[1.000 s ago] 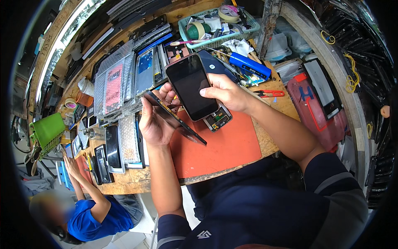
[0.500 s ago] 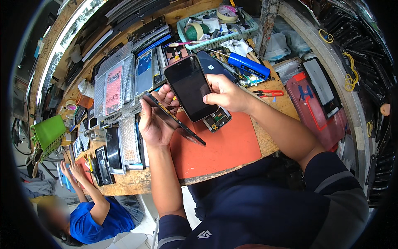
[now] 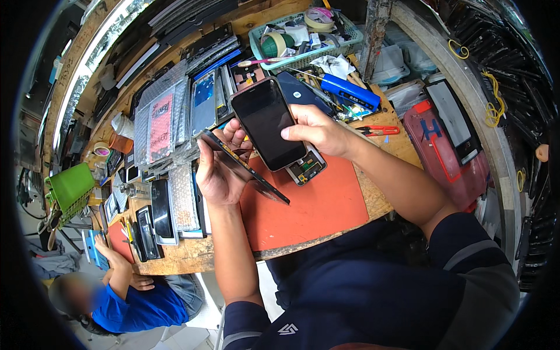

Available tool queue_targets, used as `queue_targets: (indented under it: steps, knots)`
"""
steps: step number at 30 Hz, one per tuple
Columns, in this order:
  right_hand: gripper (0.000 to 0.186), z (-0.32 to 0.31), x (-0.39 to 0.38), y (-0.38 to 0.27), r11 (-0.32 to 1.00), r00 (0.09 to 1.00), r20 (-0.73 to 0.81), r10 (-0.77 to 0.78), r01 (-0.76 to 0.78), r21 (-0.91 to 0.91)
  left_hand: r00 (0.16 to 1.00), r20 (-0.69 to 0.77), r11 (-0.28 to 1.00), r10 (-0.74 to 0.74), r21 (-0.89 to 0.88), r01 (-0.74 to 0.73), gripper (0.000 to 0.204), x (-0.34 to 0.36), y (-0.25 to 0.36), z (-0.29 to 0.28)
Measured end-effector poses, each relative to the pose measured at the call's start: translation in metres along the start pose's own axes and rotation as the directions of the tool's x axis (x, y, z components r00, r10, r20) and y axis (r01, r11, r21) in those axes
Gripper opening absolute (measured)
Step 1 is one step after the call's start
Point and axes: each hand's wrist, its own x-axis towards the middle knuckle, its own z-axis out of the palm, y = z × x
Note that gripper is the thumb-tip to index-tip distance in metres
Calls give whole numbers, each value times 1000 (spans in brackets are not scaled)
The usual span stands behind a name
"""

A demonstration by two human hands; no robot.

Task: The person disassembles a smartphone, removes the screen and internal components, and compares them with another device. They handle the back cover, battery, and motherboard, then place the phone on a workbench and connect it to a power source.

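One left hand [image 3: 219, 179] pinches a thin black rectangular panel [image 3: 252, 170]; right hand [image 3: 317, 129] pinches a black-screened, round-cornered phone [image 3: 266, 121].

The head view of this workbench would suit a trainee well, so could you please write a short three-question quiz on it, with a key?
1. What is in the person's right hand? A) a roll of tape; B) a phone with a dark screen; C) a pair of tweezers.
2. True or false: the blue cylindrical tool lies off the orange mat.
3. Which of the person's hands holds the thin dark panel at a tilt?

Key: 1. B. 2. True. 3. The left hand.
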Motion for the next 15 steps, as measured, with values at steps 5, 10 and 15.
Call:
queue_targets:
  steps: [5, 10, 15]
  knots:
    - [29, -2, -1, 2, 987, 1000, -7, 5, -6, -160, 1000, -13, 1000, -6, -3, 6, 48, 0, 1, 3]
    - [31, 3, 2, 0, 999, 1000, -17, 13, -12, 42, 1000, 4, 1000, -1, 4, 1, 47, 0, 0, 3]
    - [33, 0, 2, 6, 1000, 1000, -17, -7, 7, 6, 1000, -17, 1000, -4, 5, 4, 47, 0, 1, 3]
